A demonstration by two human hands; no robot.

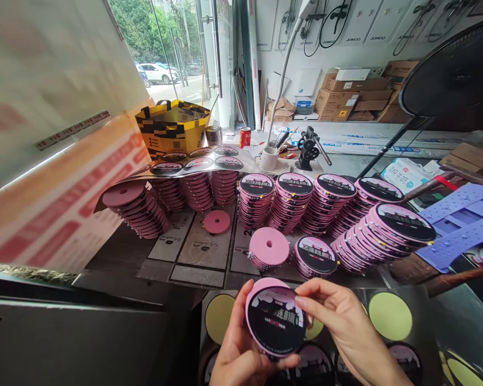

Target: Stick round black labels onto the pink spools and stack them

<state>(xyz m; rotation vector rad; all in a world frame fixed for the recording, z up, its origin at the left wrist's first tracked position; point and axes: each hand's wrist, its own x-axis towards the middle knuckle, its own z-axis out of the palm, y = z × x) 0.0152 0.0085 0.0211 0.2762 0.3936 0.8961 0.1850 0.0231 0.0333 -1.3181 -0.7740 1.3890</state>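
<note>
Low in the middle, my left hand [241,343] is closed round a pink foam spool, its fingers along the rim. On its face lies a round black-and-pink label [277,324], with a pink crescent of the spool [268,282] showing above it. My right hand [340,316] pinches the label's upper right edge between thumb and fingers. Under both hands is a sheet of round labels, with yellow-green backing circles [390,316] where labels are off. Just beyond stand a short stack of unlabelled pink spools [269,246] and a short labelled stack [316,255].
Tall labelled spool stacks [256,201] line the table, one leaning right [382,236]. A single spool [217,221] lies left of centre. Another label sheet [203,163] rests over stacks behind. Further back are a yellow bag [173,131], a red can [245,138] and a purple plastic stool [462,225].
</note>
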